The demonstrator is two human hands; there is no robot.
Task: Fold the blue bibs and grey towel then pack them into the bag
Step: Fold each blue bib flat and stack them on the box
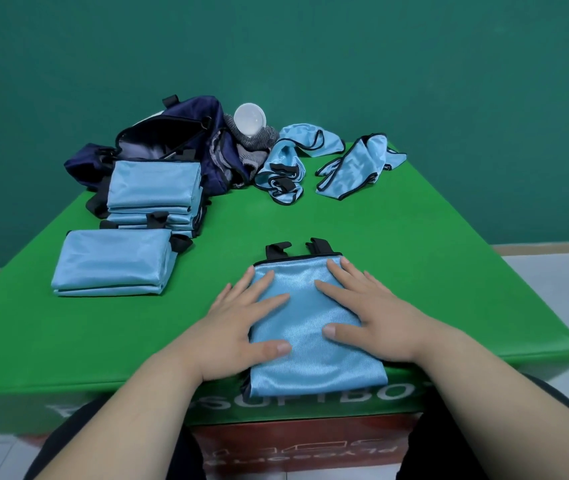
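A folded light blue bib (307, 327) with black trim lies at the near edge of the green surface (414, 254). My left hand (238, 323) presses flat on its left side and my right hand (369, 313) presses flat on its right side, fingers straight. One folded bib (113, 261) lies to the left, and behind it sits a stack of folded bibs (153, 188). Two unfolded bibs (283, 168) (356, 164) lie crumpled at the back. The navy bag (172, 133) stands open at the back left. The grey towel (255, 143) is bunched beside the bag.
A white round bowl-like object (250, 120) rests on the grey towel. The green surface is a padded box top with white lettering on its front face. A teal wall stands behind, and pale floor tiles show on both sides.
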